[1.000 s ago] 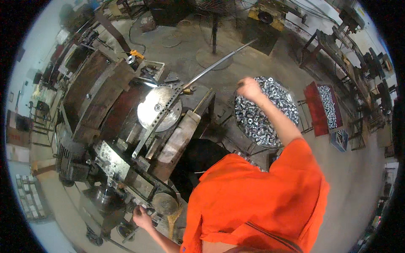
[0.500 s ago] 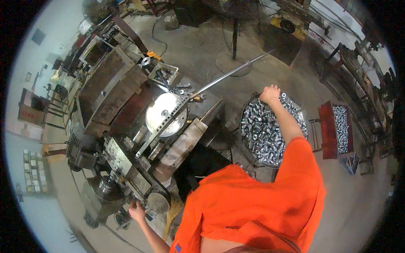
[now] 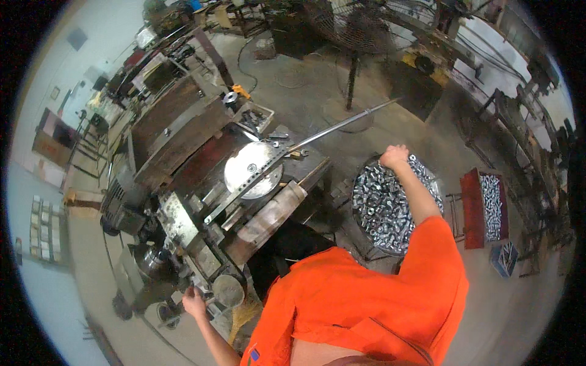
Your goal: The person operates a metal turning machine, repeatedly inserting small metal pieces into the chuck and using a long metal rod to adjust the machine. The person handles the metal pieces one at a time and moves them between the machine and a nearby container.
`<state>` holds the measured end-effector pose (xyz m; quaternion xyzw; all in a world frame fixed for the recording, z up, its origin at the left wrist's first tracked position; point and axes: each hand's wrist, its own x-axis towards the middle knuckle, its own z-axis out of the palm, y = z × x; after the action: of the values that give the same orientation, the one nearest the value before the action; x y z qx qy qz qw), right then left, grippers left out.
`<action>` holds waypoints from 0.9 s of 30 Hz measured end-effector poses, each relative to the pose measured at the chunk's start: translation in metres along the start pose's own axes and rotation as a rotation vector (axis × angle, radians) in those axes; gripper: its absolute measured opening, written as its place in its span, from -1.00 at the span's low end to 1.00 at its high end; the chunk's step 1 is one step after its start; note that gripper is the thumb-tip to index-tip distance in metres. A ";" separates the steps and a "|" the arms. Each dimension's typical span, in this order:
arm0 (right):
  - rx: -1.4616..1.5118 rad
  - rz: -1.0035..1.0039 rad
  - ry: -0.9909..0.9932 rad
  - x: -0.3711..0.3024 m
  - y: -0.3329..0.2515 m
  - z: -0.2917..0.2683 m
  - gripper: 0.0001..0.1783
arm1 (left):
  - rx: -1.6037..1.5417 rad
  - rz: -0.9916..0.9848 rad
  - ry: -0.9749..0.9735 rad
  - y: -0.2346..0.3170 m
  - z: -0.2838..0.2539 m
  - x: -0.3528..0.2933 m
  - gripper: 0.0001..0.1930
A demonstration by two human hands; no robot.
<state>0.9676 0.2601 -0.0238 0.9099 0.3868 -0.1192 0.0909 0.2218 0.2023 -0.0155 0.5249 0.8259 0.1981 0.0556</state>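
Note:
My right hand (image 3: 394, 156) is at the far rim of a round tub (image 3: 355, 215), its fingers curled. Heaped in the tub are short shiny metal fittings (image 3: 384, 210), and whatever the fingers hold is hidden. Down at the left, my left hand (image 3: 194, 303) is closed beside the near end of a bench machine (image 3: 178, 218); what it grips is too small to make out. Next to that hand is a round grey disc (image 3: 228, 290). Across the machine a long perforated metal bar (image 3: 247, 185) with a rod lies over a shiny round plate (image 3: 237, 169).
Right of the tub stands a red bin (image 3: 470, 210) of small metal parts, with a blue box (image 3: 503, 258) beside it. Beyond the machine are a tray of tools (image 3: 259, 117) and a standing fan (image 3: 351, 79). A straw broom (image 3: 244, 314) is near my left forearm.
The whole view has shifted, so the scene appears lower. My right hand remains at the tub's far rim and my left at the machine's near end, with little change in either grip.

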 end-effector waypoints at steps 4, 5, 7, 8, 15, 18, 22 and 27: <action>0.305 -0.141 0.180 -0.051 -0.019 -0.023 -0.46 | -0.384 0.054 -0.107 0.001 -0.010 0.000 -0.76; 0.396 -0.287 0.215 -0.064 -0.034 -0.021 -0.48 | -0.505 0.052 -0.111 0.004 -0.014 0.000 -0.77; 0.501 -0.575 0.337 -0.111 -0.082 -0.025 -0.51 | -0.686 0.015 -0.164 0.036 -0.041 -0.009 -0.81; 0.625 -0.780 0.309 -0.142 -0.111 -0.035 -0.52 | -0.612 0.073 -0.108 0.052 -0.056 -0.014 -0.80; 0.789 -1.763 0.079 -0.284 -0.280 -0.055 -0.49 | -0.902 0.324 -0.404 0.162 -0.050 -0.002 -0.65; 0.625 -1.925 0.045 -0.314 -0.308 -0.078 -0.50 | -0.897 0.315 -0.462 0.176 -0.055 -0.008 -0.63; 0.543 -2.024 -0.062 -0.319 -0.331 -0.082 -0.49 | -1.194 0.121 -0.521 0.161 -0.052 -0.009 -0.59; 0.628 -2.020 -0.175 -0.319 -0.352 -0.078 -0.47 | -1.671 -0.085 -0.556 0.149 -0.048 -0.002 -0.54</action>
<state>0.5094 0.3031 0.1166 0.1374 0.9072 -0.2992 -0.2619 0.3344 0.2429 0.0854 0.3104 0.3863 0.6003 0.6277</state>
